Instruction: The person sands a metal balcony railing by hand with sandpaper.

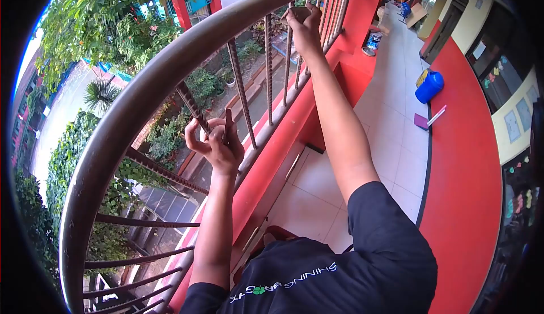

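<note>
A ribbed metal bar of the railing passes by the curled fingers of my left hand. Between those fingers a thin brown strip stands on edge. Farther along, my right hand is closed beside another upright bar, with its fingertips at the bar. A grey-brown flat piece shows between its thumb and fingers; its kind is not clear. Above both hands curves the thick brown handrail.
Below the bars runs a red ledge. A paint can stands near the far end of the railing. On the tiled floor are a blue container and a purple dustpan. Plants grow beyond the railing.
</note>
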The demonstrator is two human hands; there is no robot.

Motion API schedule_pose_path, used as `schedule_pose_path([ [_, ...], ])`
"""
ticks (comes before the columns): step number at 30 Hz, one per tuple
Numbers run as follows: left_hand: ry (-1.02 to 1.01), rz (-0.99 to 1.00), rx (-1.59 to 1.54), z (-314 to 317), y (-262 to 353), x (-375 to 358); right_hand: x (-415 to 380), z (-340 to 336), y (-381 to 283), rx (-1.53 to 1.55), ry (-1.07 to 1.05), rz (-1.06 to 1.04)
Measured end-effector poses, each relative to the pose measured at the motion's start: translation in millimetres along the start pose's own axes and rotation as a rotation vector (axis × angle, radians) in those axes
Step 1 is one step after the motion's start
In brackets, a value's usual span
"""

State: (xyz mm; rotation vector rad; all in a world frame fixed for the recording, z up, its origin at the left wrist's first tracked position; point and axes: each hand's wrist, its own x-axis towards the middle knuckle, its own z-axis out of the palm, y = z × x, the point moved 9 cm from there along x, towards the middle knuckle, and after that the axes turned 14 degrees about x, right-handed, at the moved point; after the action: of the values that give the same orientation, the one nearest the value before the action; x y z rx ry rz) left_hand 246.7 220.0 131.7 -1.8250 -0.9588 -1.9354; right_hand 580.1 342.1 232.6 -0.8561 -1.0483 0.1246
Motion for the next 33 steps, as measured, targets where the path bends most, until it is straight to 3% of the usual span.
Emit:
schedule_pose_path([
  [2, 0.014, 0.023, -0.042, 0.9, -2.2, -3.5, 18.6, 6.0, 11.7, 0.033, -0.020, -0.062],
  [4, 0.039, 0.038, -0.080, -0.2, -7.9, -10.5, 28.4, 26.3, 11.8, -0.305, -0.262, -0.201],
  [7, -0.015, 0.048, 0.055, -1.7, -2.8, -9.4, 22.1, 30.3, 14.2, -0.326, -0.107, -0.152],
  [8, -0.022, -0.091, -0.136, 5.5, -25.1, -28.7, 6.8, 30.3, -0.4, -0.376, -0.015, -0.109],
  [11, -0.060, 0.034, -0.056, -0.3, -8.3, -16.6, -1.4, 25.4, 11.5, -0.445, -0.024, -0.198],
  [14, -0.059, 0.026, -0.133, 0.8, -4.9, -8.6, -19.6, 21.1, 22.9, -0.313, 0.003, -0.300],
  [15, -0.052, 0.037, -0.159, 0.1, -2.4, -8.8, -17.9, 22.5, 11.2, -0.320, 0.004, -0.292],
  [17, -0.111, 0.002, -0.177, 3.4, -5.3, -14.1, -0.9, 28.9, 7.7, -0.048, -0.086, 0.000],
  [19, -0.106, 0.047, -0.112, 1.9, 3.2, -6.9, 9.4, 30.8, -37.4, -0.055, 0.012, -0.465],
  [22, -0.083, 0.082, -0.065, 1.1, 7.2, -2.7, -2.3, 20.2, -3.8, 0.042, 0.131, -0.412],
  [24, -0.056, 0.095, -0.048, 0.5, 4.8, -3.1, -12.7, 21.3, 34.8, -0.038, -0.039, -0.126],
  [27, -0.054, 0.074, -0.122, 2.2, 0.0, -6.1, -6.9, 27.3, 39.7, -0.061, -0.145, -0.025],
  [28, -0.046, 0.092, -0.074, 1.6, 3.4, -2.7, -0.5, 24.6, 27.4, -0.064, -0.119, -0.127],
  [29, -0.043, 0.111, -0.028, 0.4, 7.2, -1.6, 12.0, 26.3, 16.7, -0.105, -0.134, -0.088],
  [30, -0.107, 0.242, 0.101, 1.6, 8.1, -5.3, 20.8, 28.5, 9.2, -0.049, -0.127, -0.119],
  [31, -0.116, 0.241, 0.099, 2.3, 8.4, -8.1, 23.4, 31.2, 1.3, 0.010, -0.126, -0.150],
  [32, -0.093, 0.193, 0.059, 2.2, 10.1, -2.3, 16.5, 31.2, 1.7, -0.076, -0.167, -0.087],
  [33, -0.067, 0.147, 0.019, -0.1, 12.3, 4.0, 1.3, 23.4, 10.0, -0.246, -0.082, -0.176],
])
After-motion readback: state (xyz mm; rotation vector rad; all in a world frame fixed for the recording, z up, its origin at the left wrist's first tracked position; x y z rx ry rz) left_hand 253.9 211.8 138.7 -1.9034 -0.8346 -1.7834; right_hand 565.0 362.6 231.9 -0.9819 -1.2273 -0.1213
